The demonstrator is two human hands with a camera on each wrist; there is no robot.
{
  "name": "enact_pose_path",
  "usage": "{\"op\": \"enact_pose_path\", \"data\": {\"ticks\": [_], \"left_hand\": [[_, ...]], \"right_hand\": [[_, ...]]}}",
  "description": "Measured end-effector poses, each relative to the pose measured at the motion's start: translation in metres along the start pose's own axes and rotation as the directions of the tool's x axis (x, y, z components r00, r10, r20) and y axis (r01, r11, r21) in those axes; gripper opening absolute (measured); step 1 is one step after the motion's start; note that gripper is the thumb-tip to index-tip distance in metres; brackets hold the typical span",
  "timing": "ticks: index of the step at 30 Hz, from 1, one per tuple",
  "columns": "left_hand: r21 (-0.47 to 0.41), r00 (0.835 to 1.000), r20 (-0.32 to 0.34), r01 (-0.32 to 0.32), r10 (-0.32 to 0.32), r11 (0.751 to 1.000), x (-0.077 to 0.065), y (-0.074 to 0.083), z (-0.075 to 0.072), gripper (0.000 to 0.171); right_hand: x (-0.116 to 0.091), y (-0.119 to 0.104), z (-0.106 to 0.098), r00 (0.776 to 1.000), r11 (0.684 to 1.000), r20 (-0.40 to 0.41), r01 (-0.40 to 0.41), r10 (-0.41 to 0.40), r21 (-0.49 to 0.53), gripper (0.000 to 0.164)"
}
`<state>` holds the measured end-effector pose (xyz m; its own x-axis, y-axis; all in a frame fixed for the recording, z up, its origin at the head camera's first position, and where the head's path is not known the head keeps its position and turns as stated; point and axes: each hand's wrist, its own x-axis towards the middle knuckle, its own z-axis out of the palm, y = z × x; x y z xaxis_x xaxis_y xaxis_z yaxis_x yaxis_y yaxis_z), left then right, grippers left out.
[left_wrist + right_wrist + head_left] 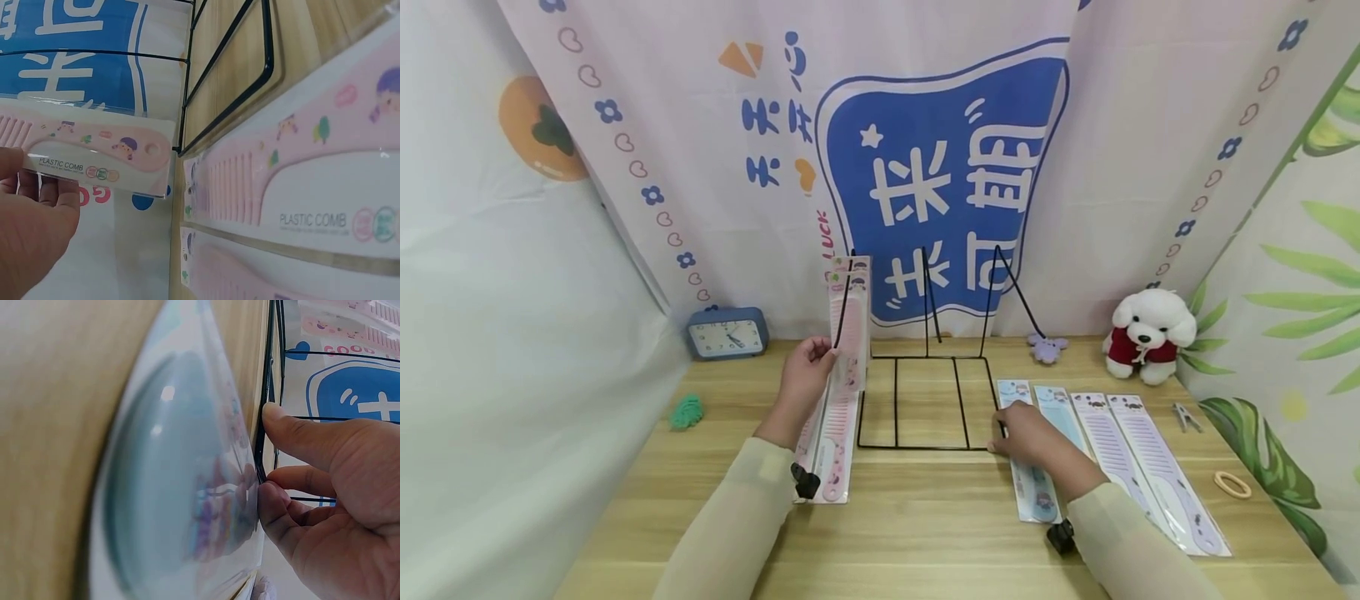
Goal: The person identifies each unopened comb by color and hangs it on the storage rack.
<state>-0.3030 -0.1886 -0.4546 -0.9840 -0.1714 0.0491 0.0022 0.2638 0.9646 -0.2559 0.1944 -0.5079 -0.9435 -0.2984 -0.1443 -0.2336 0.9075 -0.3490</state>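
Observation:
My left hand (801,379) pinches a packaged pink comb (848,333) held upright at the left of a black wire rack (917,447). A second pink package shows just behind its top. In the left wrist view, the left fingers (47,190) grip the lower edge of the comb's clear sleeve (134,147). Packaged pink combs (833,467) lie flat on the table below that hand. My right hand (1033,437) holds the rack's right front corner, thumb and fingertips at the wire in the right wrist view. Under it lies a packaged blue comb (1036,496), partly hidden.
Further right lie another blue comb (1060,408) and purple combs (1172,483), a small clip (1187,418) and a wooden ring (1232,484). A plush dog (1142,333) and purple toy (1047,348) sit behind. At left are a clock (727,333) and green item (687,412).

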Motion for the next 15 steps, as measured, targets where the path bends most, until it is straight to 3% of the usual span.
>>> {"op": "enact_pose_path", "data": {"ticks": [5,15], "left_hand": [[0.039,1.000,0.004,0.006,-0.006,0.999,0.006,0.001,0.001,0.024],[-0.036,1.000,-0.027,-0.005,0.004,0.999,0.018,0.003,0.008,0.019]], "right_hand": [[0.000,0.001,0.000,1.000,1.000,0.004,-0.008,0.008,-0.005,0.055],[0.001,0.002,0.001,1.000,1.000,-0.004,0.003,-0.003,-0.008,0.055]]}}
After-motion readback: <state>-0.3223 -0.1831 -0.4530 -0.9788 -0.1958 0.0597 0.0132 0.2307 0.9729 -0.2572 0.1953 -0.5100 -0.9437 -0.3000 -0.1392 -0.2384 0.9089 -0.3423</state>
